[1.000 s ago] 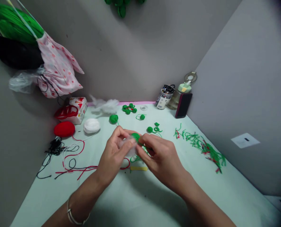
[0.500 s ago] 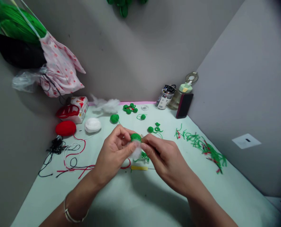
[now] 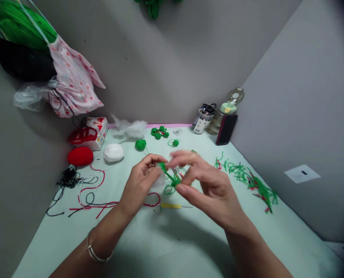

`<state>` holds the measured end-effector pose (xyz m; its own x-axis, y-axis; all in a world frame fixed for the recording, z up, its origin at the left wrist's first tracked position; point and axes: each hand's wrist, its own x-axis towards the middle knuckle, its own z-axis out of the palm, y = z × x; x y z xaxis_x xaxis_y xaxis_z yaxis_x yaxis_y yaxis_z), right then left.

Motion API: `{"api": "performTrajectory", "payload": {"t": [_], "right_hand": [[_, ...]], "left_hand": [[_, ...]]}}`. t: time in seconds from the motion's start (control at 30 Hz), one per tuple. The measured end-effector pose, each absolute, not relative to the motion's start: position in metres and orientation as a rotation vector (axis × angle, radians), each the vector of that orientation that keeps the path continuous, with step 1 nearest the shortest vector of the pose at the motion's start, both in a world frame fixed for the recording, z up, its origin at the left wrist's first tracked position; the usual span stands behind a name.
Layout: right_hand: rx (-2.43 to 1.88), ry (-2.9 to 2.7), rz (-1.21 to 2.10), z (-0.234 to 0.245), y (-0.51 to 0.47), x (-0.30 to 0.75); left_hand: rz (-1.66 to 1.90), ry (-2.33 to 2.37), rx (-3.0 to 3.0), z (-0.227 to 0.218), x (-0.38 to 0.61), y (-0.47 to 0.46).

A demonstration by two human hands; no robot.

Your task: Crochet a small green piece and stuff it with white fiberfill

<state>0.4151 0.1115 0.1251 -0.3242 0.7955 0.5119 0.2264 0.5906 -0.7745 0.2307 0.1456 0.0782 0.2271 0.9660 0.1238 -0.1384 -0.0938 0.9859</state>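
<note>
My left hand [image 3: 143, 179] grips a small green crocheted piece [image 3: 161, 166] between thumb and fingers. A white tuft of stuffing [image 3: 159, 183] pokes out beneath it. From the piece, a taut strand of green yarn [image 3: 169, 177] slants down to the thumb of my right hand [image 3: 208, 183]. The right thumb and middle finger pinch the strand there, while the blurred index finger is raised. Behind the strand, green yarn loops lie on the table, and part of a metal tool shows by the right fingers. A yellow-handled crochet hook [image 3: 171, 205] lies just below the hands.
Left on the table [image 3: 149, 247] are a red yarn ball [image 3: 80, 156], a white yarn ball [image 3: 114, 153] and tangled black cord [image 3: 69, 177]. White stuffing [image 3: 131, 129] and green crocheted pieces [image 3: 159, 132] lie at the back. Yarn scraps [image 3: 250, 177] and a phone [image 3: 226, 129] are right.
My right hand has drawn away from the green piece, its index finger lifting, and a strand now stretches between the hands. My left hand has tilted the piece and shifted slightly left.
</note>
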Motion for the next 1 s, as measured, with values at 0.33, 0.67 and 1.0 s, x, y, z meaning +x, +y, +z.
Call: {"api": "performTrajectory", "payload": {"t": [0.33, 0.67, 1.0], "right_hand": [[-1.178, -2.003, 0.462, 0.114, 0.112, 0.406], [-1.278, -1.743, 0.782, 0.118, 0.114, 0.402], [-1.194, -1.914, 0.945, 0.134, 0.106, 0.414]], "left_hand": [[1.273, 0.794, 1.076, 0.08, 0.236, 0.133], [1.126, 0.671, 1.184, 0.09, 0.234, 0.128], [1.142, 0.705, 1.245, 0.094, 0.236, 0.131]]}}
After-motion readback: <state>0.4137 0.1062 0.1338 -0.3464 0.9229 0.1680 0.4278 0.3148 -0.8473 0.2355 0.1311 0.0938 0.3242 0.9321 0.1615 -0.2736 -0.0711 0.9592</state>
